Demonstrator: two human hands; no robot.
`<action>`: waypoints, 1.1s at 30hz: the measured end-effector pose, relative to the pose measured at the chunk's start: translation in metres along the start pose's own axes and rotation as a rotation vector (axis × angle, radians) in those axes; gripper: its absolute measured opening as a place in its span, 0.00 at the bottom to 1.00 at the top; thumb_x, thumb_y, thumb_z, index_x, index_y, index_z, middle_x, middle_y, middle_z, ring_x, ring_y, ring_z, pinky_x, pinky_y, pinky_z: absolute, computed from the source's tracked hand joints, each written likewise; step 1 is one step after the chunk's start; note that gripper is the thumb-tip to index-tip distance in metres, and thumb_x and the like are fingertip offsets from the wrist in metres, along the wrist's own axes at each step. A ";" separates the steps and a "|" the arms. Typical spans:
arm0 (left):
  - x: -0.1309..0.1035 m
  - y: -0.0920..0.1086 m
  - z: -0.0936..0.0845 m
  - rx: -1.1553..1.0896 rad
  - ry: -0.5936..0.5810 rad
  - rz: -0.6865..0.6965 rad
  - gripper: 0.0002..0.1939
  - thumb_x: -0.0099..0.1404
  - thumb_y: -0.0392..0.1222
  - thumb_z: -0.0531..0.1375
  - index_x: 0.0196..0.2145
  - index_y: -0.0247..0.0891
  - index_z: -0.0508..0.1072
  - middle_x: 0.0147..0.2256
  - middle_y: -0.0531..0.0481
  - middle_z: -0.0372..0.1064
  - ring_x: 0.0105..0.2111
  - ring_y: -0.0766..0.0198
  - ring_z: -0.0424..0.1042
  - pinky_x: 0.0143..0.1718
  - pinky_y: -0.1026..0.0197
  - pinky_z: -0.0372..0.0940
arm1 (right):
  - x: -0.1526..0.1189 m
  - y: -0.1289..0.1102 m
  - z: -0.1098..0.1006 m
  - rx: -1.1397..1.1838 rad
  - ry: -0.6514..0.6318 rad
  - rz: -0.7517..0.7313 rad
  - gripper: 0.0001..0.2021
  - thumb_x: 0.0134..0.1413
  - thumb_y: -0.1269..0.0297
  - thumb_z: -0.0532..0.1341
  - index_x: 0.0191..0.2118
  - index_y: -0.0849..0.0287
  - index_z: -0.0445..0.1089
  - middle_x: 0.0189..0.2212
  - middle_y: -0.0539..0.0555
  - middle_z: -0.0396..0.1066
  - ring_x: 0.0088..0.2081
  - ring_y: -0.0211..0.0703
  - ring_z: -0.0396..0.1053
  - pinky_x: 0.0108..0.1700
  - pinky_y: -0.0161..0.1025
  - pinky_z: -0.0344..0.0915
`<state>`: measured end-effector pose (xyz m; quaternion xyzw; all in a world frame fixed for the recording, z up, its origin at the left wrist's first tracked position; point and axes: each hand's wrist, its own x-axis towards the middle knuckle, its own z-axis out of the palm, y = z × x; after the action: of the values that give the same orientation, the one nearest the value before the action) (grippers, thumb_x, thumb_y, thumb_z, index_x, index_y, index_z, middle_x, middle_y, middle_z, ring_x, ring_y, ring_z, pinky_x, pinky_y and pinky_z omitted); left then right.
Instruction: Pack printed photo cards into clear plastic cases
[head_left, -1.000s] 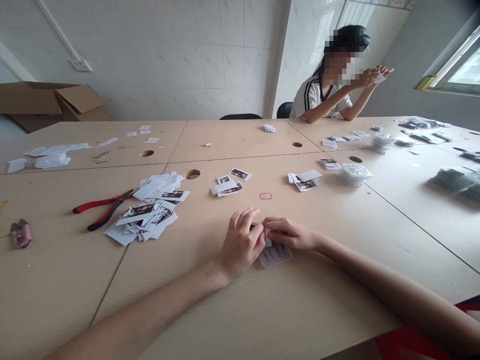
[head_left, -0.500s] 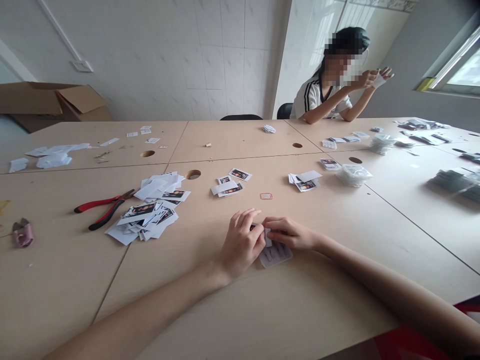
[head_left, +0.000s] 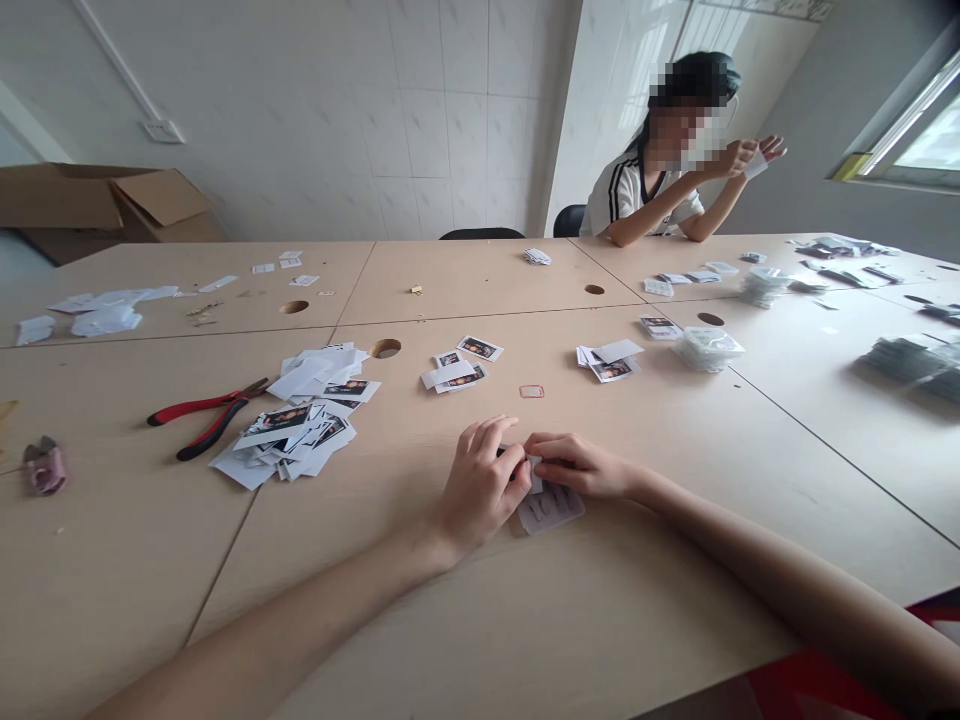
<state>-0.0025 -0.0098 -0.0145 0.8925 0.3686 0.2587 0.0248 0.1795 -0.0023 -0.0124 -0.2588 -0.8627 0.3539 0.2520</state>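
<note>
A small clear plastic tray (head_left: pixel 551 510) with molded slots lies on the table under my hands. My left hand (head_left: pixel 486 482) is closed over its left side, thumb and fingers pinched on a small printed card that is mostly covered. From the right, my right hand (head_left: pixel 574 465) pinches the same white card (head_left: pixel 535 476) at the tray's upper part. The fingertips of both hands nearly touch. Just beyond them a small red-outlined piece (head_left: pixel 532 392) lies flat on the table.
Left of my hands are a heap of printed cards (head_left: pixel 300 430), red-handled pliers (head_left: pixel 206 415) and a pinkish tool (head_left: pixel 46 466). Small card piles (head_left: pixel 454 375) and stacked clear trays (head_left: pixel 707 348) lie farther back. A person (head_left: pixel 660 180) sits across the table (head_left: pixel 465 640), holding a translucent piece.
</note>
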 end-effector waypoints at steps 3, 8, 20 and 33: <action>0.000 0.000 0.001 0.008 0.008 0.001 0.10 0.61 0.38 0.48 0.31 0.37 0.69 0.49 0.43 0.58 0.52 0.57 0.55 0.53 0.50 0.53 | -0.001 -0.001 0.000 -0.006 0.002 -0.001 0.11 0.59 0.65 0.46 0.33 0.64 0.62 0.31 0.55 0.60 0.33 0.36 0.59 0.36 0.34 0.59; 0.000 0.000 0.003 0.008 0.043 0.006 0.09 0.60 0.37 0.49 0.30 0.36 0.69 0.49 0.43 0.58 0.51 0.57 0.56 0.52 0.50 0.55 | -0.002 0.000 0.001 -0.011 0.008 -0.008 0.11 0.59 0.66 0.46 0.33 0.64 0.61 0.30 0.55 0.60 0.32 0.36 0.59 0.35 0.34 0.59; -0.001 0.001 0.000 -0.031 0.096 -0.007 0.08 0.59 0.36 0.51 0.26 0.37 0.68 0.49 0.43 0.56 0.50 0.57 0.58 0.49 0.52 0.56 | -0.001 0.000 0.000 -0.014 0.004 -0.050 0.11 0.59 0.67 0.46 0.34 0.64 0.63 0.32 0.56 0.62 0.34 0.37 0.60 0.37 0.35 0.60; -0.001 0.001 -0.001 0.011 0.071 -0.033 0.08 0.59 0.38 0.50 0.29 0.37 0.68 0.48 0.43 0.58 0.49 0.56 0.59 0.48 0.51 0.57 | -0.003 0.004 0.002 -0.030 0.019 -0.045 0.11 0.59 0.66 0.46 0.36 0.64 0.63 0.33 0.56 0.62 0.35 0.37 0.61 0.37 0.35 0.61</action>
<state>-0.0024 -0.0114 -0.0140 0.8767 0.3855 0.2877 0.0113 0.1815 -0.0023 -0.0169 -0.2466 -0.8711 0.3328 0.2640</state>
